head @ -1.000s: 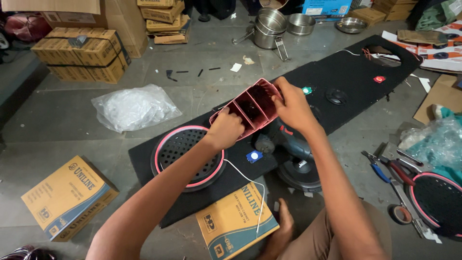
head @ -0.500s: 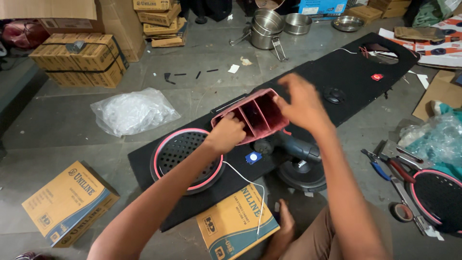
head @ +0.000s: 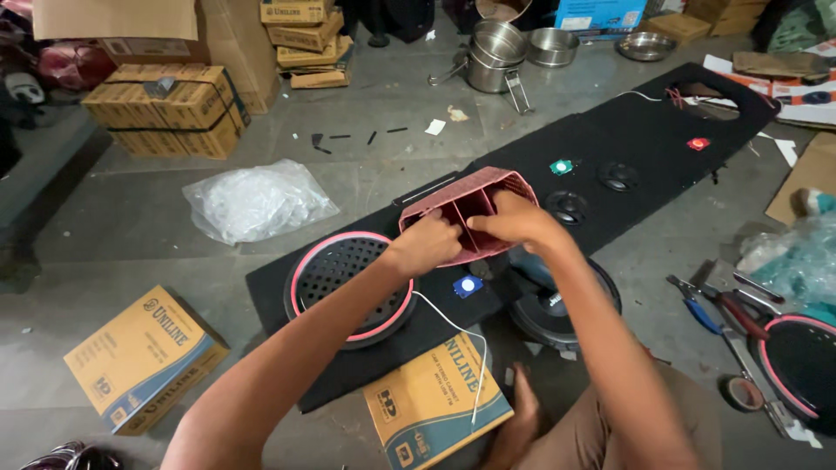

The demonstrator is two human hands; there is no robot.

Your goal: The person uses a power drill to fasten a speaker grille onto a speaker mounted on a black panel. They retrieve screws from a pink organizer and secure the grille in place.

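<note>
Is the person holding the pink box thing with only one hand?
No, both the left hand and the right hand grip the pink ribbed plastic box with inner dividers above the long black board.

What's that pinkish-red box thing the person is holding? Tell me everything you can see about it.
The pinkish-red box is a ribbed, plastic-looking housing, open toward the camera, with inner walls splitting it into compartments. It is held tilted in the air above a long black board on the floor. The left hand grips its lower near edge; the right hand reaches over its open face, fingers at the dividers. What is inside cannot be made out.
</note>
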